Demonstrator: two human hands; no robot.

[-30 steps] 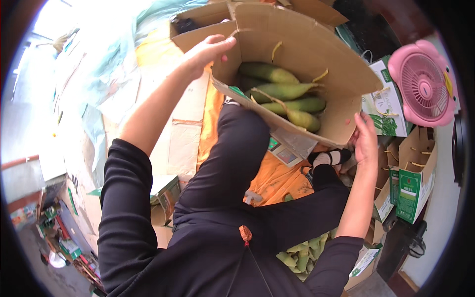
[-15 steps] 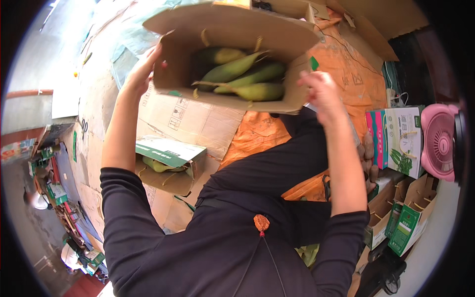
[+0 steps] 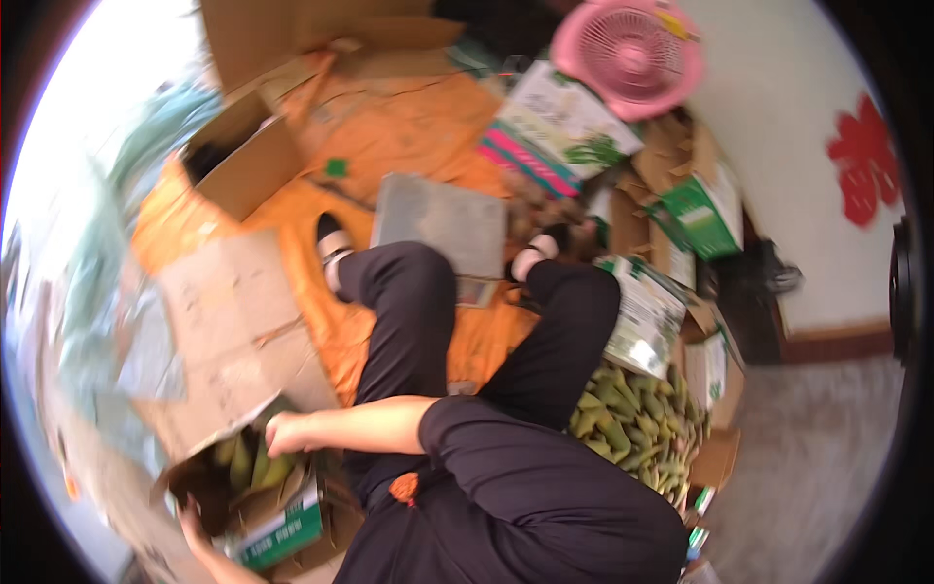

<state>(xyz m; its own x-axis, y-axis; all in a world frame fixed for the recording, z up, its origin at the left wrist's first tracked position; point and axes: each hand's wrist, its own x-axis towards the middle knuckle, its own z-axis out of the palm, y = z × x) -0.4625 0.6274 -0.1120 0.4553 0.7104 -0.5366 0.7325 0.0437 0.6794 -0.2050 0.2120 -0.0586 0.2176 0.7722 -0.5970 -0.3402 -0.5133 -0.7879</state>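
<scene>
An open cardboard box (image 3: 209, 477) with several long green radishes (image 3: 261, 467) inside is at the lower left. My right hand (image 3: 285, 434) is closed at its upper right edge. At the opposite, left side, my left hand (image 3: 191, 518) grips the wall, its fingers partly blurred. A green and white radish box (image 3: 282, 535) lies right against the held box, under its near side; its contents are hidden.
A large heap of green radishes (image 3: 637, 423) lies to my right, beside cartons. Ahead, a grey flat board (image 3: 438, 224) rests between my feet on orange sheeting (image 3: 409, 127). A pink fan (image 3: 632, 54) stands far right; flattened cardboard (image 3: 233, 311) and another open box (image 3: 243, 161) are left.
The box of radishes has gone from raised in front of me down to the lower left, both hands still on it. My view and body have turned.
</scene>
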